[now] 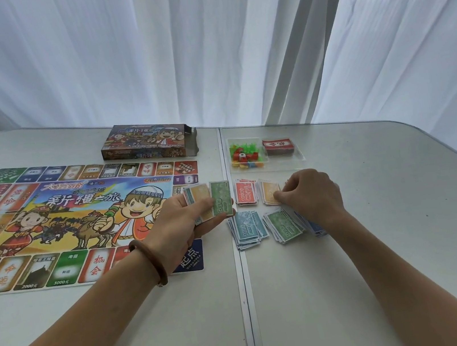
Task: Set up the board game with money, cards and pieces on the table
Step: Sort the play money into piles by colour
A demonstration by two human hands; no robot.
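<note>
The left hand (187, 219) grips a fan of notes (210, 201) over the board's (49, 219) right edge, likely stock for sorting, while the right hand (311, 192) curls onto the orange pile (269, 191) just past the table's (383, 253) seam, pinching or merely touching unclear.

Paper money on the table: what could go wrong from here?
The left hand grips a loose fan of notes; one might slip onto the board. The right hand picks at the orange pile with its wrist above the blue pile, close beside the ragged green pile, so a nudge could mix them.
</note>
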